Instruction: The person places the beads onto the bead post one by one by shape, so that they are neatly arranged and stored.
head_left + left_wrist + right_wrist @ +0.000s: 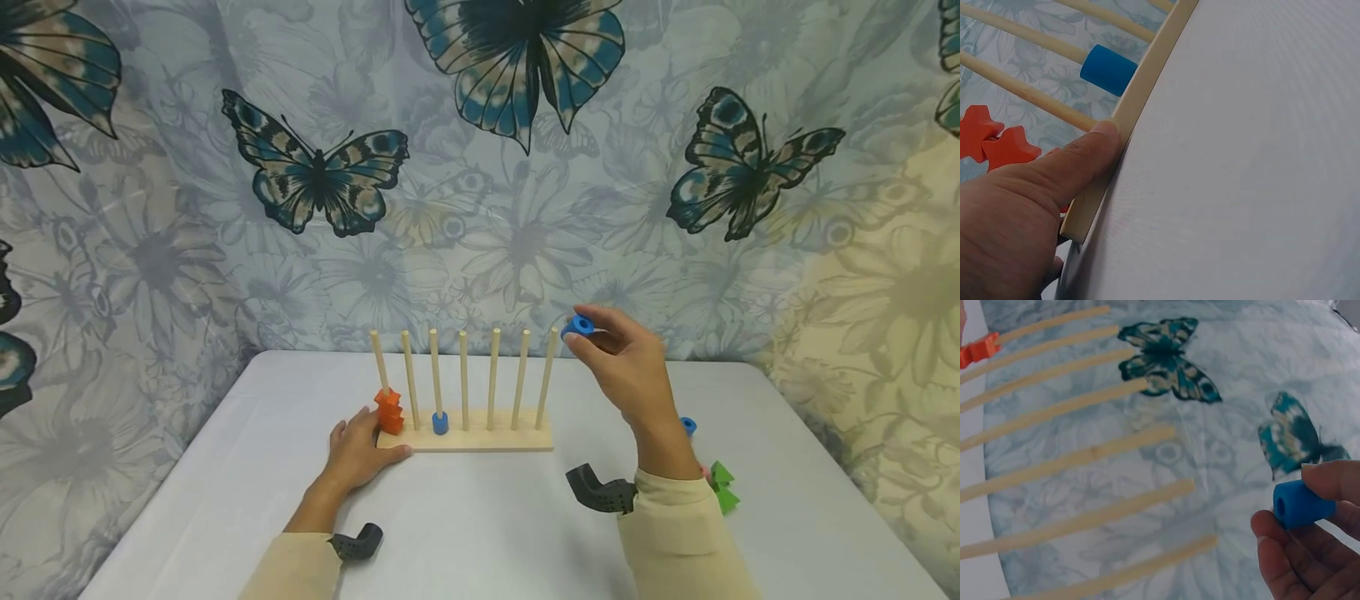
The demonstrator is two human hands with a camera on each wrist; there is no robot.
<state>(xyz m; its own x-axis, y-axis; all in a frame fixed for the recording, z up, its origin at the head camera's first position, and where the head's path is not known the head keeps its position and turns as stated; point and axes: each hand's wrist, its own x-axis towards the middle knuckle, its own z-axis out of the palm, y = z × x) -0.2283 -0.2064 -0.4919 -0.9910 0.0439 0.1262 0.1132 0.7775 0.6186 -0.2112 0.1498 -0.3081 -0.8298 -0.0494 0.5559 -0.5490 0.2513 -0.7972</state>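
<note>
A wooden peg board (pixel 480 442) with a row of several upright dowels stands on the table. Orange star-shaped beads (pixel 389 412) are stacked on its leftmost dowel. One blue cylinder bead (pixel 440 423) sits at the foot of the third dowel. My left hand (pixel 357 454) grips the board's left end, its thumb (pixel 1094 153) along the front edge and its other fingers mostly hidden behind. Raised beside the top of the rightmost dowel, my right hand (pixel 626 362) pinches another blue cylinder bead (pixel 1300 504) between thumb and fingers. The bead's hole shows, and it is apart from the dowels.
On the table's right side lie a blue bead (pixel 687 426), green triangular beads (pixel 723 487) and a pink bead (pixel 705 472), partly hidden by my right forearm. Behind the white table (pixel 480 533) hangs a butterfly-patterned cloth (pixel 525 250).
</note>
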